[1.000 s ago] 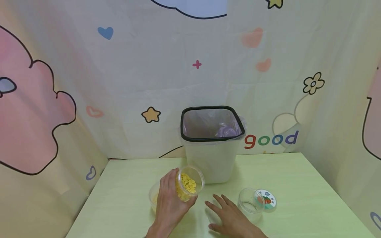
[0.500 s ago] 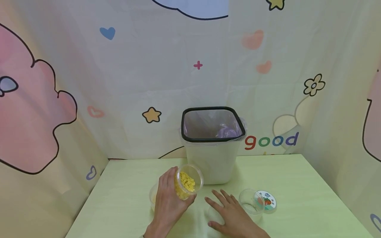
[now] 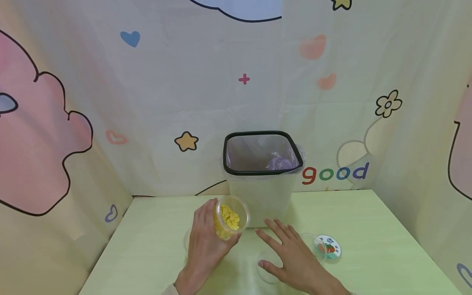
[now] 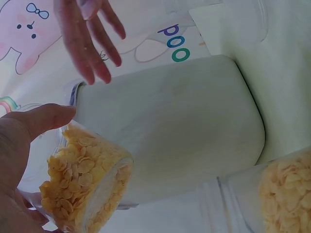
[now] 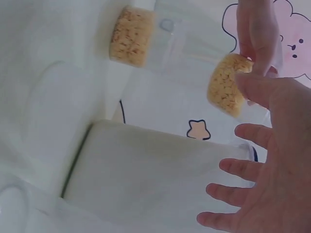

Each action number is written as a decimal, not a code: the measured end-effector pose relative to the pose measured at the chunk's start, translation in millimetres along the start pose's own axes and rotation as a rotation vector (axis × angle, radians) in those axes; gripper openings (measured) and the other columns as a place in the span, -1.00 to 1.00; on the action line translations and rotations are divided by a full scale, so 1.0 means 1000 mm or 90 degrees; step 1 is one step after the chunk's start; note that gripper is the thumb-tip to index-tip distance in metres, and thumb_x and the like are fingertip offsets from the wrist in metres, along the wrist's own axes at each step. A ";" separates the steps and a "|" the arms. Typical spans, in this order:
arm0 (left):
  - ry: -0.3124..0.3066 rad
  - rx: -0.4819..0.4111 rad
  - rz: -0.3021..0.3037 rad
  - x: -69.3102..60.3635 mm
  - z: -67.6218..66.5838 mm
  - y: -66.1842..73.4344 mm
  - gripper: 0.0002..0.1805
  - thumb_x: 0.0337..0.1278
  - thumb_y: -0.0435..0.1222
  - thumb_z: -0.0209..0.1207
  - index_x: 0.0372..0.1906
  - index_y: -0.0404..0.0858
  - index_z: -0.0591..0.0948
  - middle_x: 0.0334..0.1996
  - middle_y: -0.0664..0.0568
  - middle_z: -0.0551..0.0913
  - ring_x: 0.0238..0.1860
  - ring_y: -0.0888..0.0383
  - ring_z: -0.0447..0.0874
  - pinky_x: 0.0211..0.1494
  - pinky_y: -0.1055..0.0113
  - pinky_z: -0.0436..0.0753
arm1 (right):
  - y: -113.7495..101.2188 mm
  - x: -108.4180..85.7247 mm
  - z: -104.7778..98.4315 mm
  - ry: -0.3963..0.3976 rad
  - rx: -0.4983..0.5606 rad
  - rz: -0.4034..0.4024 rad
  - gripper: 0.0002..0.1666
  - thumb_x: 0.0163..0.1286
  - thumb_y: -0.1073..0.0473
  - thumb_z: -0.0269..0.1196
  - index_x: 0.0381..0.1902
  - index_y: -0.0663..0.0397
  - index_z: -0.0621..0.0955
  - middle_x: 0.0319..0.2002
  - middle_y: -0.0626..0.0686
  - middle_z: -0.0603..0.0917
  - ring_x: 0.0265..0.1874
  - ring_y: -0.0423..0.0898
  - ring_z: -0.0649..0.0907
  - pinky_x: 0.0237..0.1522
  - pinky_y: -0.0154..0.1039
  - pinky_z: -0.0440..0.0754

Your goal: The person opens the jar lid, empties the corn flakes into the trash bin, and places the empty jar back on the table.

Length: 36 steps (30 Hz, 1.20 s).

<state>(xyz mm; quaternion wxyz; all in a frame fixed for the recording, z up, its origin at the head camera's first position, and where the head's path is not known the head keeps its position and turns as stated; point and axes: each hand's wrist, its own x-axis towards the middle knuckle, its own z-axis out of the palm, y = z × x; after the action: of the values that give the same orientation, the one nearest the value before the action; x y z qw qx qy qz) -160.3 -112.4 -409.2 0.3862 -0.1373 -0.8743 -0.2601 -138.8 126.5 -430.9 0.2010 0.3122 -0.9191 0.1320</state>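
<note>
Holding tilted clear tub (image 3: 226,223) of yellow flakes, L hand (image 3: 207,243) is above pale-grn tabletop (image 3: 372,225), fingers curled round it; R hand (image 3: 295,258) just rt of grip, fingers spread; wht bin (image 3: 263,196) behind, 2nd flake tub (image 5: 133,39) to lt, printed lid (image 3: 330,247) farther rt; cartoon backdrop (image 3: 206,82) w/ hearts (image 3: 130,39) + "good" (image 3: 309,175) past bin

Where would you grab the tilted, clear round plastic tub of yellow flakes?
Probably the clear tub is best held around its side wall, below the rim, coming from the left, as the left hand does: the curve suits wrapping, and the tilted open mouth is left uncovered.
</note>
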 end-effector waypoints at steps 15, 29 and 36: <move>-0.003 -0.006 0.010 0.021 -0.015 0.004 0.15 -0.59 -0.06 0.62 0.33 -0.27 0.34 0.14 -0.11 0.52 0.15 -0.03 0.47 0.14 0.08 0.64 | 0.002 0.018 -0.038 0.044 -0.026 -0.004 -0.14 0.26 -0.43 0.18 0.48 -0.44 0.26 0.57 -0.08 0.10 0.53 0.13 0.16 0.46 0.26 0.08; 0.010 -0.018 0.035 0.044 -0.024 0.005 0.11 -0.51 -0.07 0.60 0.34 -0.27 0.34 0.17 -0.09 0.49 0.17 -0.02 0.44 0.18 0.06 0.62 | 0.014 0.037 -0.070 0.077 -0.045 -0.021 -0.18 0.32 -0.35 0.17 0.47 -0.33 0.30 0.54 0.05 0.17 0.50 0.23 0.19 0.40 0.38 0.11; 0.017 -0.018 0.051 0.059 -0.028 0.006 0.10 -0.47 -0.05 0.59 0.33 -0.28 0.33 0.17 -0.12 0.49 0.18 -0.06 0.44 0.18 0.06 0.62 | 0.027 0.050 -0.087 0.081 -0.038 0.005 -0.20 0.34 -0.28 0.19 0.48 -0.30 0.29 0.56 0.05 0.12 0.54 0.20 0.11 0.41 0.39 0.09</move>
<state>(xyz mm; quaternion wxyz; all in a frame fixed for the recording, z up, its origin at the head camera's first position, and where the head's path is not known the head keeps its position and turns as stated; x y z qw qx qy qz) -179.8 -120.8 -347.3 0.4060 -0.1742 -0.8591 -0.2585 -166.5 153.1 -334.4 0.2680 0.2933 -0.9091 0.1248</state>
